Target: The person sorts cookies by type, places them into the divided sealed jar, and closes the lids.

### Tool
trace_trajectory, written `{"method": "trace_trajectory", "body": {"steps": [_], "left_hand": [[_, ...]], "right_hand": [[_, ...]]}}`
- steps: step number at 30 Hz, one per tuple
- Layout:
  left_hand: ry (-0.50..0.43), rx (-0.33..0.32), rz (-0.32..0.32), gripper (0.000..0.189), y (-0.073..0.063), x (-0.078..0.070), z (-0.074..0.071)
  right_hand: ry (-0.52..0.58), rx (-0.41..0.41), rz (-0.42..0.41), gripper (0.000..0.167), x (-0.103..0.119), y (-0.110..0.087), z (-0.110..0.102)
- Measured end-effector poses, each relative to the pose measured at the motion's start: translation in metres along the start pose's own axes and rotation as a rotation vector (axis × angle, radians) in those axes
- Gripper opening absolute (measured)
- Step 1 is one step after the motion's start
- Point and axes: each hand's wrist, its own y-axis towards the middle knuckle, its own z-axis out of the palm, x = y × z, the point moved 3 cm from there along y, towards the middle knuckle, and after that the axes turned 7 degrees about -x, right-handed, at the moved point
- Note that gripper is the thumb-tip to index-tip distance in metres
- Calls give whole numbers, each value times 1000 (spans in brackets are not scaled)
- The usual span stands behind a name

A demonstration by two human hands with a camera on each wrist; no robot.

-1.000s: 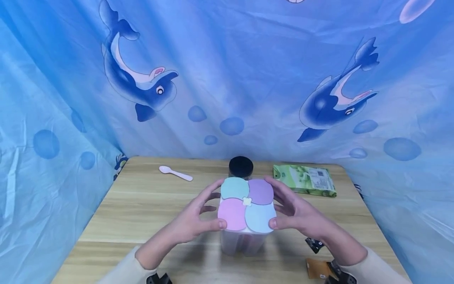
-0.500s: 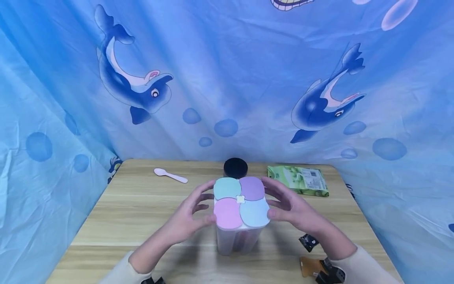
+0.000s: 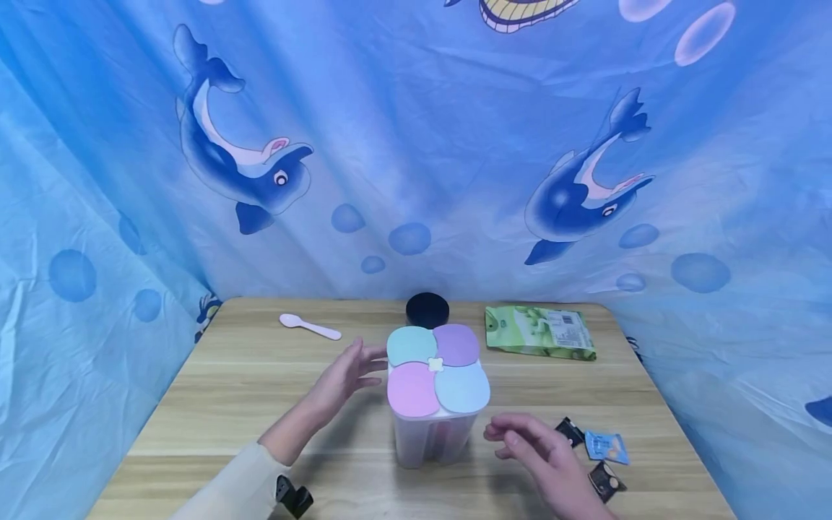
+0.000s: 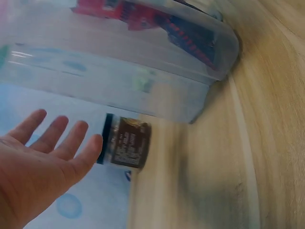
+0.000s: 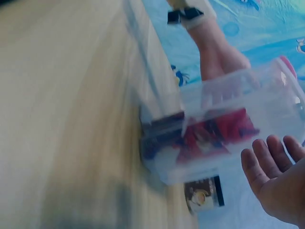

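A tall clear storage container [image 3: 429,440] stands upright mid-table. Its lid [image 3: 412,390] has four petal-shaped panels in green, purple, pink and blue. Through its wall in the right wrist view show red packets [image 5: 236,126]; the left wrist view shows a red and blue packet [image 4: 190,40] in it. My left hand [image 3: 344,379] is just left of the container, fingers loosely extended beside the lid. To its front right is my right hand [image 3: 542,455], apart from it, fingers slightly bent and holding nothing. Close by that hand lie small black packets [image 3: 606,482] and a blue packet [image 3: 607,446].
Behind the container stands a jar with a black lid [image 3: 427,309]; its brown label [image 4: 129,143] shows in the left wrist view. A white spoon [image 3: 310,327] lies back left, a green pouch [image 3: 539,332] back right. A blue dolphin-print curtain [image 3: 390,144] borders the table.
Both hands have come off the container's lid. My right hand has moved down and towards me, uncovering the blue packet; the left has drawn slightly away to the left.
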Motion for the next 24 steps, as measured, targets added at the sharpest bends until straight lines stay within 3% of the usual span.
{"method": "trace_trajectory", "body": {"steps": [6, 12, 17, 21, 24], "left_hand": [[-35, 33, -36, 94, 6, 10, 2], [-27, 68, -11, 93, 1, 11, 3], [-4, 65, 2, 91, -15, 10, -1], [-24, 55, 13, 89, -34, 9, -1], [-51, 70, 32, 85, -49, 9, 1]], "right_hand": [[63, 136, 27, 40, -5, -11, 11], [67, 113, 86, 44, -5, -11, 12], [70, 110, -7, 43, -1, -3, 10], [76, 116, -114, 43, 3, 9, 5], [83, 109, -141, 44, 4, 19, 3]]}}
